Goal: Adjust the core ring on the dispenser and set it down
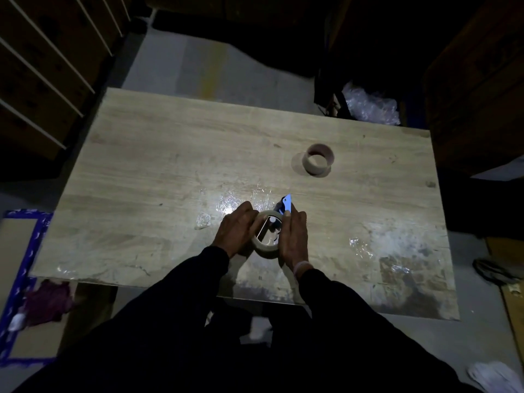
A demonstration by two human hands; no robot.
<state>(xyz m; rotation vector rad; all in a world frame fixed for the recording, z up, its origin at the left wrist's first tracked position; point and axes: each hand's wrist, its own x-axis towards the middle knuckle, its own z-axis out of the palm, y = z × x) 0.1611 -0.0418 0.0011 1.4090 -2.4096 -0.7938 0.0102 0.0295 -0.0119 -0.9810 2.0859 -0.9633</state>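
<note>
Head view, dim room, light falling on the near middle of the wooden counter (170,154).

Left hand (236,232): fingers curled round the left side of a roll of tape (265,241), gripping it. The roll sits low over the near part of the counter, between the two hands; whether it rests on the surface or is lifted just off it cannot be told. Its open centre faces up toward the camera, and a pale part of the tool shows through the hole.

Right hand (293,239): fingers closed along the right side of the same roll, holding a tape dispenser (285,207) whose bright metal blade end sticks out beyond the fingertips, pointing away from the person. The dispenser's body is mostly hidden by the hand and the roll. A light band circles the right wrist. Both arms wear dark sleeves.

An empty cardboard tape core (319,160) stands on its end on the far right part of the counter, well apart from the hands. Scraps of clear film (204,221) lie on the counter just left of the left hand, with more shiny patches beyond the hands and toward the near right corner.

Off the counter: crumpled clear plastic (371,104) past the far right edge, a dark red cloth (49,303) on the floor at near left, shelving (48,66) at far left.
</note>
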